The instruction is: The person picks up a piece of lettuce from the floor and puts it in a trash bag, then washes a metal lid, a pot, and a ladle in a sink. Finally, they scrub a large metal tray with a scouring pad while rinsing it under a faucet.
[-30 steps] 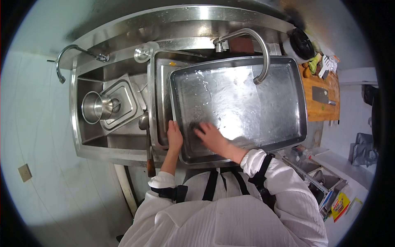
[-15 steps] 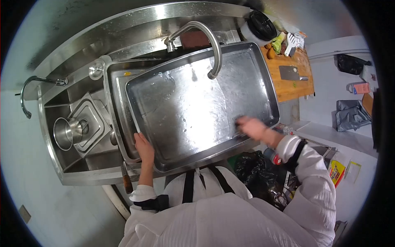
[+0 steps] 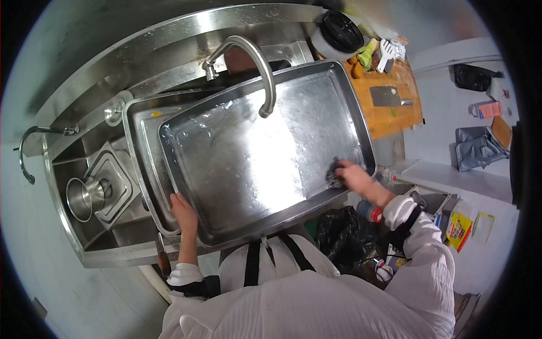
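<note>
A large metal tray (image 3: 226,164) lies tilted across the sink, on top of a second metal tray (image 3: 135,147). My left hand (image 3: 184,214) grips the large tray at its lower left edge, fingers partly hidden by the rim. A dark scouring pad (image 3: 334,173) is pressed on the inside of the large tray near its right end, and my right hand (image 3: 355,176) is closed on it. The curved faucet (image 3: 267,79) reaches over the large tray.
A metal pot (image 3: 81,199) and a square lid (image 3: 116,183) sit in the left basin under another faucet (image 3: 28,144). On the right, a cleaver (image 3: 385,96) lies on a wooden board (image 3: 395,123) beside a black-lidded container (image 3: 330,42). Black bags (image 3: 341,234) are below.
The whole view has shifted, so the faucet and trays appear further left. My right hand has moved toward the tray's right end with the scouring pad. My left hand stays on the tray edge.
</note>
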A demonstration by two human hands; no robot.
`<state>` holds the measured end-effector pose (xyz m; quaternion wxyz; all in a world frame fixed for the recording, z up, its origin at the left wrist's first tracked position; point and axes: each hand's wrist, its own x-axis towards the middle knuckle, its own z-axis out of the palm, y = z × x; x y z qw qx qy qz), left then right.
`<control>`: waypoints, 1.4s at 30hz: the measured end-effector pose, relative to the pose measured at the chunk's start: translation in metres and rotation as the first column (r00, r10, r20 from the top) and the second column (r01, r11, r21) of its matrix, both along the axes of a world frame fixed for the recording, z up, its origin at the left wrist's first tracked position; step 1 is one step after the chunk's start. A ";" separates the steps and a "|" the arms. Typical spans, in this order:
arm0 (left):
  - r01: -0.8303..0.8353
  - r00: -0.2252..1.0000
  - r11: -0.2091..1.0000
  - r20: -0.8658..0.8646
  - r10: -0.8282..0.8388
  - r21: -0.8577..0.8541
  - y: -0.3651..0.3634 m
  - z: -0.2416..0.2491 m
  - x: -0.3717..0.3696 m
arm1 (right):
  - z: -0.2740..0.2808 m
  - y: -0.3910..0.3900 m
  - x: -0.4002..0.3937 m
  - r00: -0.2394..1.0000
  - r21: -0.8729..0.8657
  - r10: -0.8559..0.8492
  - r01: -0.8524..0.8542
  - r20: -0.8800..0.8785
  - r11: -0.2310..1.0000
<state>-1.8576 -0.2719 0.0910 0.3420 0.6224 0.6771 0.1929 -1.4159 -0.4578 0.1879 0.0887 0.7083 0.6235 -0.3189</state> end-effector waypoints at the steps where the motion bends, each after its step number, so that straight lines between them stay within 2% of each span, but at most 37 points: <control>1: 0.000 1.000 1.000 -0.006 0.000 0.007 0.001 0.004 0.002 | -0.006 0.007 -0.018 0.995 0.014 0.006 -0.005 -0.102 1.000; 2: -0.005 1.000 1.000 -0.008 0.005 0.017 0.003 0.007 0.006 | -0.007 0.020 -0.044 0.974 -0.096 -0.121 0.104 -0.193 0.990; 3: -0.003 1.000 1.000 -0.001 0.003 0.021 0.002 0.010 0.007 | -0.009 0.037 -0.071 0.962 0.062 0.056 -0.041 -0.269 0.997; 4: 0.001 1.000 1.000 -0.025 -0.001 0.014 0.000 0.012 0.005 | -0.037 0.042 -0.100 0.904 0.143 0.005 0.062 -0.428 0.988; 5: 0.005 0.999 1.000 -0.050 -0.005 0.007 0.000 0.012 0.005 | -0.052 0.056 -0.133 0.912 0.215 0.129 -0.047 -0.388 0.976; 6: 0.011 0.998 0.998 -0.069 -0.007 0.058 0.001 0.012 0.007 | -0.049 0.077 -0.165 0.897 0.241 0.152 -0.053 -0.414 0.969; 7: 0.019 0.998 0.998 -0.065 -0.015 0.058 0.001 0.008 0.006 | -0.051 0.094 -0.195 0.855 0.130 -0.039 0.123 -0.517 0.984; 8: 0.032 0.996 0.996 -0.081 -0.025 0.089 0.002 0.003 0.004 | -0.058 0.111 -0.206 0.906 0.474 0.319 -0.158 -0.279 0.866; 10: 0.041 0.996 0.990 -0.080 -0.031 0.132 0.002 -0.001 0.003 | -0.051 0.145 -0.194 0.949 0.409 0.240 -0.140 -0.206 0.902; 11: 0.040 0.996 0.991 -0.079 -0.030 0.128 0.001 -0.001 0.003 | -0.050 0.150 -0.162 0.935 0.423 0.170 -0.023 -0.313 0.906; 12: 0.044 0.997 0.992 -0.069 -0.036 0.119 0.001 0.000 0.003 | -0.045 0.148 -0.134 0.931 0.444 -0.030 0.202 -0.365 0.873; 13: 0.047 0.997 0.993 -0.058 -0.041 0.110 0.002 0.000 0.003 | -0.024 0.142 -0.094 0.961 0.402 -0.075 0.181 -0.266 0.897; 14: 0.042 0.998 0.994 -0.055 -0.036 0.105 0.002 0.000 0.004 | 0.003 0.131 -0.061 0.997 0.436 -0.076 0.068 0.003 0.898; 15: 0.034 0.997 0.996 -0.073 -0.028 0.080 0.002 0.000 0.005 | 0.030 0.122 -0.030 0.989 0.301 -0.102 0.066 0.104 0.951; 17: 0.023 0.995 0.998 -0.101 -0.017 0.054 0.004 0.002 0.005 | 0.035 0.079 0.036 0.920 0.253 0.137 -0.241 0.366 0.937; 18: 0.012 0.997 0.998 -0.079 -0.008 0.054 0.005 0.003 0.008 | 0.042 0.064 0.052 0.877 0.055 0.221 -0.269 0.427 0.962; 19: 0.004 0.999 0.999 -0.055 -0.001 0.052 0.004 0.003 0.009 | 0.048 0.051 0.063 0.826 -0.149 0.312 -0.275 0.468 0.950; 20: 0.009 0.997 0.999 -0.071 -0.006 0.040 0.003 -0.002 0.007 | 0.045 0.033 0.073 0.827 -0.153 0.313 -0.272 0.467 0.950; 22: -0.004 0.998 0.999 -0.059 0.006 0.032 0.004 0.000 0.009 | 0.034 0.003 0.079 0.776 -0.287 0.428 -0.326 0.464 0.901; 23: -0.020 0.999 0.999 -0.048 0.021 0.028 0.004 0.000 0.011 | 0.033 -0.006 0.079 0.775 -0.289 0.427 -0.323 0.466 0.901; 26: 0.026 0.999 0.998 -0.047 -0.023 0.052 0.005 -0.006 0.007 | 0.032 -0.015 0.068 0.907 -0.219 0.156 -0.073 0.392 0.973; 27: 0.032 0.998 0.998 -0.048 -0.030 0.054 0.006 -0.006 0.004 | 0.032 -0.014 0.060 0.908 -0.217 0.150 -0.067 0.391 0.974; 29: -0.001 0.999 0.999 -0.050 -0.001 -0.036 0.008 -0.007 0.005 | 0.033 -0.005 0.041 0.983 -0.292 0.107 -0.060 0.147 0.954; 33: 0.037 0.997 0.995 -0.067 -0.031 0.095 0.007 0.001 0.006 | -0.004 0.014 -0.048 0.989 -0.152 -0.014 -0.009 -0.149 0.988; 35: 0.022 0.999 0.991 -0.034 -0.017 0.132 0.006 0.005 0.007 | -0.010 0.050 -0.110 0.958 -0.055 0.146 -0.164 -0.245 0.985; 36: 0.028 0.997 0.983 -0.070 -0.016 0.180 0.004 0.000 0.004 | -0.023 0.061 -0.143 0.939 0.030 0.203 -0.203 -0.277 0.979; 37: 0.028 0.993 0.990 -0.115 -0.012 0.135 0.005 0.007 0.007 | -0.038 0.069 -0.173 0.918 0.115 0.258 -0.234 -0.300 0.965; 39: 0.013 0.995 1.000 -0.095 -0.013 0.003 0.009 0.011 0.009 | -0.062 0.093 -0.223 0.866 0.414 0.439 -0.319 -0.238 0.853; 41: 0.008 0.995 1.000 -0.100 -0.010 -0.012 0.010 0.008 0.009 | -0.072 0.140 -0.250 0.835 0.493 0.516 -0.374 -0.189 0.785; 42: 0.013 0.995 0.999 -0.101 -0.016 -0.033 0.010 0.006 0.009 | -0.083 0.165 -0.255 0.883 0.468 0.429 -0.301 -0.193 0.831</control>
